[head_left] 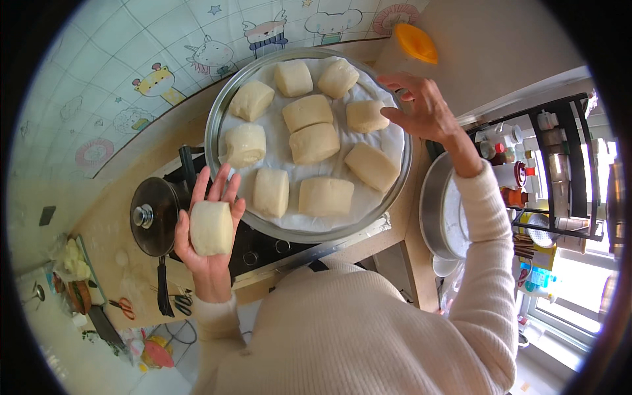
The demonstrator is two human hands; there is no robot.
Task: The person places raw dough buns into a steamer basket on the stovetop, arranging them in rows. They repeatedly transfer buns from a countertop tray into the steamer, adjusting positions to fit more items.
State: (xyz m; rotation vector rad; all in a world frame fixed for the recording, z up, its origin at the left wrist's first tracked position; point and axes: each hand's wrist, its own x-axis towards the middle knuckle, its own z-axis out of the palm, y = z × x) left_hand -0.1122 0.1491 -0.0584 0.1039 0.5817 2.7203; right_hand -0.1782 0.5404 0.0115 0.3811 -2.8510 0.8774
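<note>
On my upturned left palm rests a pale, block-shaped dough bun [211, 228]; the fingers of my left hand [210, 264] spread out beneath it. A round metal steamer tray [211, 123] lined with white cloth [276, 140] carries several similar dough buns, two of them pressed side by side at the centre [314, 143]. Over the tray's right rim hovers my right hand [423, 108], holding nothing, its fingers apart. Its thumb tip overlaps the edge of one bun [365, 116]; whether they touch, I cannot tell.
The tray sits above a black gas hob [256, 252]. Left of it stand a lidded pan [155, 217], scissors [126, 307] and a cleaver [106, 326]. A yellow-lidded container [415, 44] is behind my right hand. A large metal pot [437, 212] and a bottle rack [568, 163] are at right.
</note>
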